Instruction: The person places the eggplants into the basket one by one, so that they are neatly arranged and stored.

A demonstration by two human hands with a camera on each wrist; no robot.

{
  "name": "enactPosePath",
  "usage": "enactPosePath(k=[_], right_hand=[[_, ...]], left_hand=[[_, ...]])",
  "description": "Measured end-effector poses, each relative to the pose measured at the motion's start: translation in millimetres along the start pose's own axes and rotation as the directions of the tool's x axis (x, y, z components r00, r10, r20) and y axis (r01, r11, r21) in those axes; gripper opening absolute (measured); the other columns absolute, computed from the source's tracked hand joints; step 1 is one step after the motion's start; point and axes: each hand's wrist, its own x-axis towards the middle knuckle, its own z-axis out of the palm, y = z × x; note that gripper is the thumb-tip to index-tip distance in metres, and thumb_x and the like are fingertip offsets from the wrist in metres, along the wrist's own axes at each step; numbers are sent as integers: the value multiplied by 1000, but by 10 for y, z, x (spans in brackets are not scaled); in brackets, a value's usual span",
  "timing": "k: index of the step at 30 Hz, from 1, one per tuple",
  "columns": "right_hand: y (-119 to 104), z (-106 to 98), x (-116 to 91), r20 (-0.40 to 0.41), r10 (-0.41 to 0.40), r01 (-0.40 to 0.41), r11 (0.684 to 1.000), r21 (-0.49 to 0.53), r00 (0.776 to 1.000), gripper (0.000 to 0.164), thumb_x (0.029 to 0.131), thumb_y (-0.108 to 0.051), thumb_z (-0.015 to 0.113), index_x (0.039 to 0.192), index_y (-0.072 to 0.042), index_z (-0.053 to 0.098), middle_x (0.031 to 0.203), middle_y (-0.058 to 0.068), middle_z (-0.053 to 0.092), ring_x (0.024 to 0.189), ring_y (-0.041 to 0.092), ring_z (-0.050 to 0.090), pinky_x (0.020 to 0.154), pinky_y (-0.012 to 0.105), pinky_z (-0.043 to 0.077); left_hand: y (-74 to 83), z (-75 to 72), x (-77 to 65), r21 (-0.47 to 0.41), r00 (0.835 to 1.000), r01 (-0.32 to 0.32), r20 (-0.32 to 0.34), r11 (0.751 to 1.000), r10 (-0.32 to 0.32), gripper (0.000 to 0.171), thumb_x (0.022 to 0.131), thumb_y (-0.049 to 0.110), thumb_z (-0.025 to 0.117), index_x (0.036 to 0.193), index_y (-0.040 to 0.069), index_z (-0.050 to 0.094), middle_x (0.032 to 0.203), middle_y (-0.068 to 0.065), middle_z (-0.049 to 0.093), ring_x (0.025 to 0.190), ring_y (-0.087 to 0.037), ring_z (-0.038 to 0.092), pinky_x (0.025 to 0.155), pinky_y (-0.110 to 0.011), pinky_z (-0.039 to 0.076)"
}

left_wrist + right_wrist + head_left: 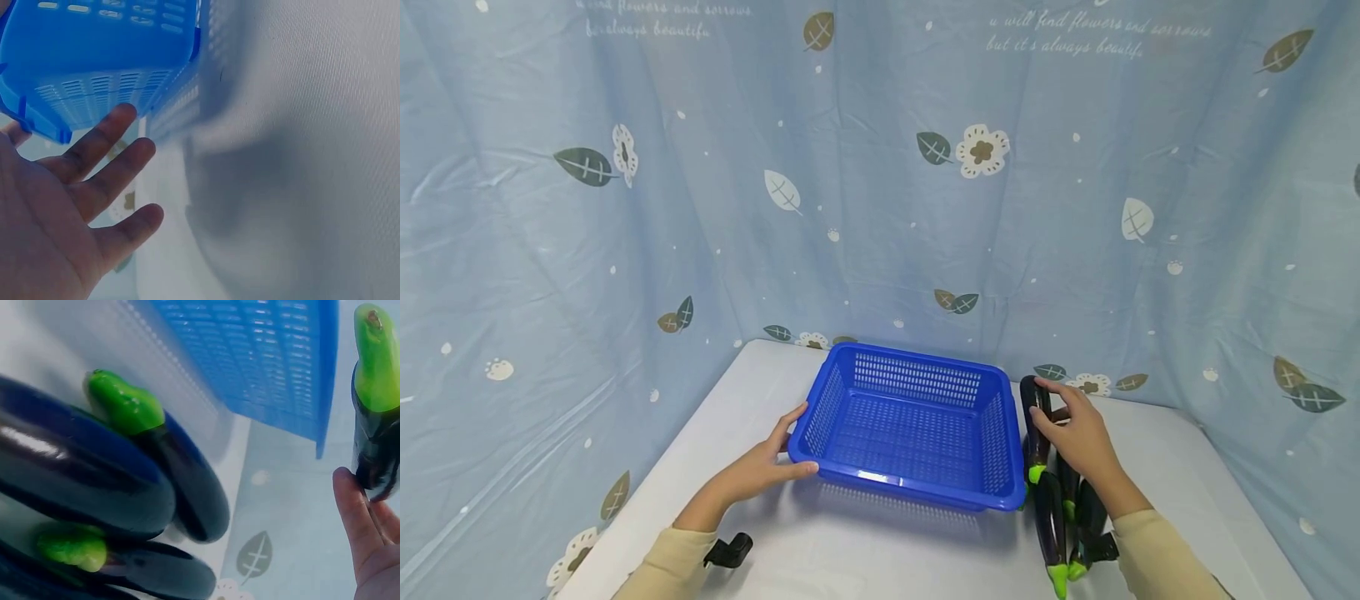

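Observation:
A blue plastic basket (910, 425) with slotted walls sits on the white table, nothing inside it. My left hand (751, 473) grips its left front corner, thumb at the front rim and a finger at the side. In the left wrist view the other fingers (115, 172) spread below the basket's wall. At the basket's right side my right hand (1081, 435) pinches a dark eggplant (1039, 442) near its rounded end, its green cap (378, 372) pointing away from the fingers. Several more eggplants (1049, 521) lie in a pile below that hand.
A blue curtain (880, 208) printed with leaves and flowers hangs behind and beside the white table (865, 567). Black devices (730, 550) are worn at both wrists. The piled eggplants (75, 456) lie close along the basket's right wall.

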Motion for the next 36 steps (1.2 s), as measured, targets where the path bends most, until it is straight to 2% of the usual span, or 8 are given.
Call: enactPosePath(k=[9, 16, 26, 36], right_hand=[[-84, 56, 74, 17, -11, 11, 1000, 29, 1000, 54, 100, -30, 66, 148, -10, 51, 143, 25, 49, 97, 37, 67, 68, 46, 59], [-175, 110, 149, 39, -25, 24, 999, 41, 999, 54, 99, -30, 66, 148, -11, 52, 144, 24, 48, 95, 35, 68, 67, 43, 59], [-295, 231, 250, 77, -17, 13, 998, 60, 997, 54, 98, -31, 68, 147, -13, 53, 146, 24, 45, 91, 29, 67, 65, 37, 58], [-488, 360, 337, 100, -27, 20, 997, 68, 995, 53, 98, -30, 69, 147, -15, 54, 141, 22, 49, 97, 32, 66, 72, 42, 60]], left_hand=[[42, 79, -7, -6, 1000, -1, -2, 1000, 1, 104, 90, 42, 77, 165, 27, 7, 142, -22, 53, 135, -44, 47, 106, -71, 33], [77, 120, 0, -12, 1000, -2, 2, 1000, 2, 104, 89, 43, 77, 165, 27, 7, 139, -20, 55, 134, -43, 49, 106, -71, 34], [46, 164, 24, -15, 1000, -26, 7, 1000, 26, 103, 90, 41, 77, 165, 28, 6, 139, -19, 56, 133, -41, 50, 106, -69, 34], [45, 183, 22, -6, 1000, -25, -5, 1000, 25, 104, 90, 43, 77, 165, 29, 6, 143, -22, 52, 135, -44, 48, 106, -69, 35]])
